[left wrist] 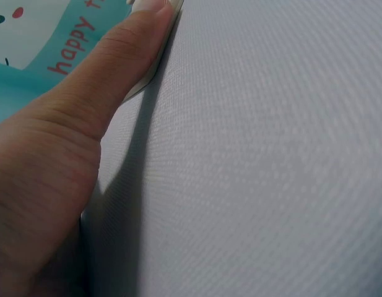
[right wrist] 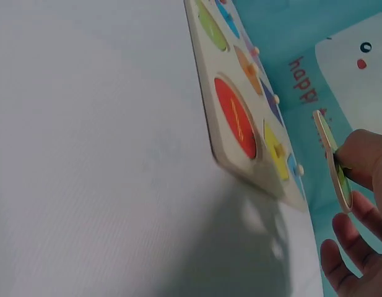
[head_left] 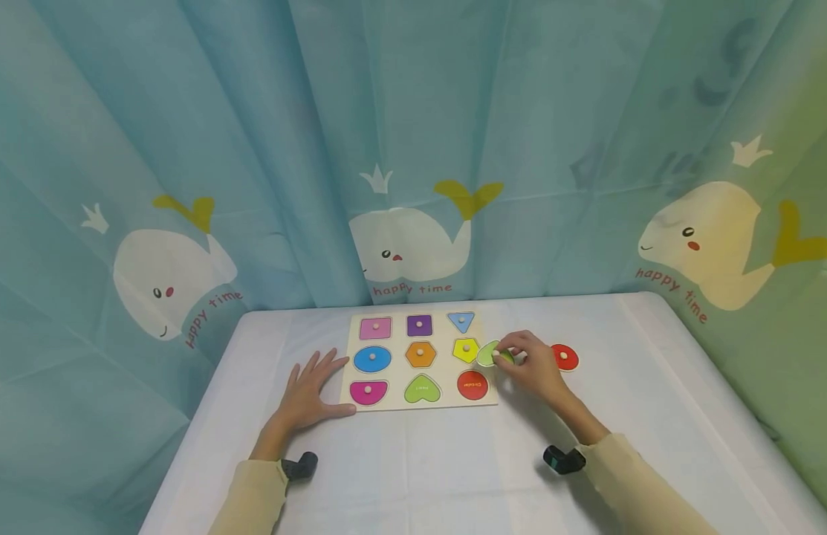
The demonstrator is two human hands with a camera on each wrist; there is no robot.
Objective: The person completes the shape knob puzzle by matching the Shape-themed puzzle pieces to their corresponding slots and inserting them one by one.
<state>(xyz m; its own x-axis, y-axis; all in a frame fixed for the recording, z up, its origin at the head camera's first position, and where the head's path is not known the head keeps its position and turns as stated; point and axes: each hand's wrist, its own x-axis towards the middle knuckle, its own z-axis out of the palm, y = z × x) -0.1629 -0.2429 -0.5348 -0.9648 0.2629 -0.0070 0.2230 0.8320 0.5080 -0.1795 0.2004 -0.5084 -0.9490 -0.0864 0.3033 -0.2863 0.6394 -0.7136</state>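
A wooden shape puzzle board (head_left: 447, 401) lies on the table. My left hand (head_left: 306, 394) is at its left edge, fingers spread, with the thumb on the near left corner. In my right hand (head_left: 535, 364), thumb and fingers pinch a green heart puzzle piece (head_left: 488, 354) by its knob. The piece is raised over the board's right edge, tilted in the right wrist view. Two recesses show without pieces: the green heart recess (head_left: 423, 388) and the red circle recess (head_left: 472, 385). Knobbed pieces sit in the other recesses. A red circle piece (head_left: 565, 357) lies beyond my right hand, partly hidden by it.
The white-covered table (head_left: 406, 475) ends at the back against a blue curtain (head_left: 413, 111) printed with whales. A dark wrist camera (head_left: 564, 460) sticks out inward from my right wrist, another camera (head_left: 301, 466) from my left.
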